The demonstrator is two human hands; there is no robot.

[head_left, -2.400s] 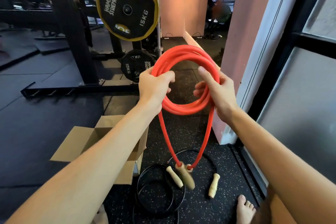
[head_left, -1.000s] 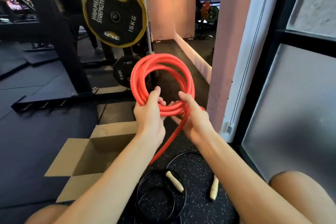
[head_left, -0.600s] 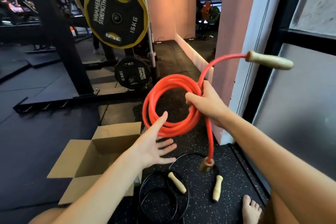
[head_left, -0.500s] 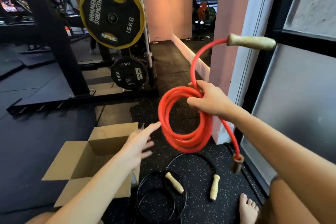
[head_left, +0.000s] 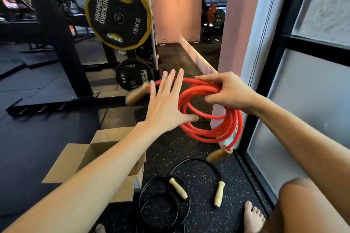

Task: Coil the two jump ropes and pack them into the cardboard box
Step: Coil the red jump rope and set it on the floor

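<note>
Gym corner: a black power rack (head_left: 56, 43) and its yellow-rimmed 15 kg plate (head_left: 118, 13) stand at the far left above a speckled rubber floor (head_left: 189, 153). An open cardboard box (head_left: 79, 159) sits at the near left, flaps out, with nothing visible inside.

The red jump rope (head_left: 217, 130), wound into several loops, is held in the air to the right of the box. Below it the black jump rope (head_left: 161, 210) lies loosely looped on the floor at near centre.

The person's right hand (head_left: 229, 91) grips the bundled strands at the top of the red coil, fingers curled round them. The left hand (head_left: 166, 104) is spread flat with straight fingers at the coil's left side, thumb tip by the inner strands. Whether the palm touches the rope cannot be told.

The step in hand appears to be taming the loose ends. It is best done with a firm right-hand grip so the springy loops cannot fan apart. The left hand should catch the stray end and tuck it into the bundle before the coil goes down into the box.

The coil hangs as a tilted oval, its long axis slanting from upper left to lower right and its open face turned roughly toward the camera. One wooden handle (head_left: 136, 93), blurred, juts left past the left hand. The other handle (head_left: 217, 154) dangles under the coil's low right end, pointing down and left.
</note>
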